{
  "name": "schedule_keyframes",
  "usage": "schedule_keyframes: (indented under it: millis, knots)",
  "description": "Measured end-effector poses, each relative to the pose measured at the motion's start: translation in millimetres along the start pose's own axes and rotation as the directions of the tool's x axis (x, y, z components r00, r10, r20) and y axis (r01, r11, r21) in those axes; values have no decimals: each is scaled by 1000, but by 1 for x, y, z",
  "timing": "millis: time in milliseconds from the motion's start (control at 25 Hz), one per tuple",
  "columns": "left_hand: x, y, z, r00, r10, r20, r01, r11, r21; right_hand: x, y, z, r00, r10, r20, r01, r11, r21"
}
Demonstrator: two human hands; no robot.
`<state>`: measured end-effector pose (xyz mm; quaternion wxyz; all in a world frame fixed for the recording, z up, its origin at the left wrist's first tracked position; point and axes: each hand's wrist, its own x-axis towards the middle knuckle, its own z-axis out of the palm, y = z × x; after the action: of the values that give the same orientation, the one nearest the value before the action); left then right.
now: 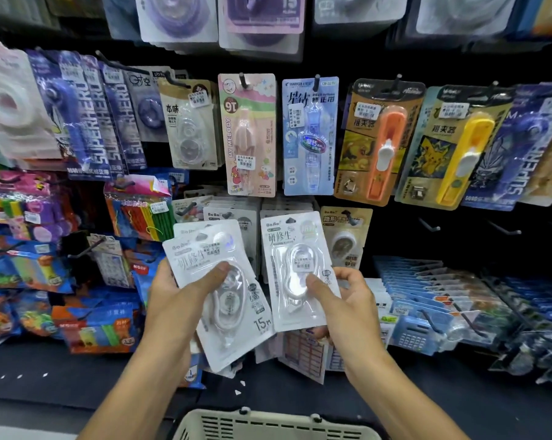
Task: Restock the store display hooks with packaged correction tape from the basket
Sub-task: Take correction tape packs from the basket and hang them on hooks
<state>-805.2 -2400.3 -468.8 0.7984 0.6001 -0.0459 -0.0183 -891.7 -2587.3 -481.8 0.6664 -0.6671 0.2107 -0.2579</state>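
My left hand (186,292) grips a small stack of white correction tape packs (233,315), tilted to the left, thumb on the top pack. In my right hand (347,300) is a single white correction tape pack (295,249), held upright with the thumb on its clear blister. Both are in front of a display hook row where several identical white packs (233,214) hang. The beige basket (268,427) sits at the bottom edge, below my forearms; its contents are hidden.
Dark pegboard wall with hooks of packaged stationery: a pink My Melody pack (247,134), a blue tape pack (309,134), orange (379,141) and yellow clip pushers (455,144). Bare hooks (503,230) stick out at right. Blue calculators (417,331) lie lower right.
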Motion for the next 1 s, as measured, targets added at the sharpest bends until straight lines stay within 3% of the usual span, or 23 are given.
schedule_keyframes:
  millis: [120, 240, 320, 360, 400, 440, 480, 520, 560, 600, 720, 840, 920, 1000]
  knots:
    - [-2, 0, 0, 998, 46, -32, -45, 999, 17, 4, 2, 7, 997, -61, -39, 58, 996, -73]
    - [-2, -3, -1, 998, 50, -40, -48, 998, 50, 16, 9, 13, 998, -34, -50, 28, 992, -122]
    - [0, -4, -3, 998, 43, -46, -40, 997, 65, 18, 15, 14, 999, -53, -11, 46, 946, -320]
    - [1, -4, -4, 998, 40, -51, -36, 997, 69, 21, 20, 14, 982, -189, 6, 163, 830, -533]
    - [2, -5, -4, 998, 36, -52, -32, 997, 73, 25, 26, 13, 918, -388, 84, 326, 615, -718]
    - [3, -5, -4, 998, 31, -48, -27, 997, 75, 32, 31, 13, 811, -530, 247, 474, 348, -809]
    - [3, -6, -2, 999, 28, -41, -25, 997, 72, 40, 31, 14, 732, -527, 432, 570, 126, -812]
    - [3, -6, 0, 999, 29, -33, -27, 997, 69, 50, 28, 16, 701, -434, 566, 631, 7, -776]
    - [3, -6, 2, 999, 33, -22, -32, 997, 69, 61, 25, 19, 709, -326, 625, 652, -35, -758]
    - [3, -7, 5, 999, 39, -7, -38, 997, 73, 70, 23, 23, 735, -249, 631, 642, -43, -765]
    - [4, -9, 9, 998, 56, 21, -58, 994, 96, 83, 19, 37, 776, -202, 598, 602, -47, -797]
    - [4, -9, 10, 998, 55, 24, -57, 994, 88, 78, 14, 37, 779, -181, 600, 615, 34, -788]
    - [3, -10, 11, 998, 51, 22, -52, 995, 81, 64, 8, 32, 768, -296, 567, 634, 229, -739]
    - [2, -11, 14, 998, 51, 38, -54, 995, 80, 39, 3, 25, 815, -342, 468, 574, 590, -568]
